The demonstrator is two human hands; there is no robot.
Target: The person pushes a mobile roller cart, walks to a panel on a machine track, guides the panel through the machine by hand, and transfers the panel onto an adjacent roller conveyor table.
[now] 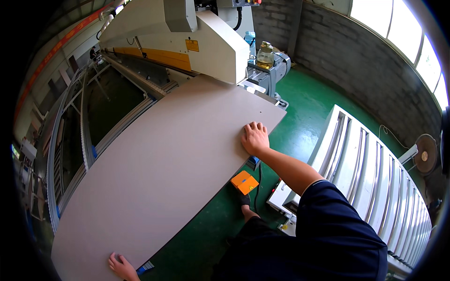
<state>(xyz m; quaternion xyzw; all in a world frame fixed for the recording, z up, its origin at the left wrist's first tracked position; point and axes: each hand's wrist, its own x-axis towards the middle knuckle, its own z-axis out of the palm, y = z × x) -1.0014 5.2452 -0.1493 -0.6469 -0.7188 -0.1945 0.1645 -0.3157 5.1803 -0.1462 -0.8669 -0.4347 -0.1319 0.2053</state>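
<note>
A large flat grey-beige panel [154, 159] lies in front of me, its far end reaching beneath the white housing of a long machine [220, 47]. My right hand [256, 138] rests palm down on the panel near its right edge, fingers stretched forward and slightly bent. At the panel's near end, my left hand [123, 268] lies on the surface with its fingers apart, partly cut off by the lower rim of the view. Both hands are open and hold nothing. A small dark dot [260, 112] marks the panel's far right corner.
An orange foot pedal cover [244, 182] stands on the green floor [300, 100], my foot beside it. To the right is a white roller conveyor [370, 178], with a round fan [425, 154] beyond. Metal support rails [84, 117] run along the left. A motor [281, 65] sits behind the machine.
</note>
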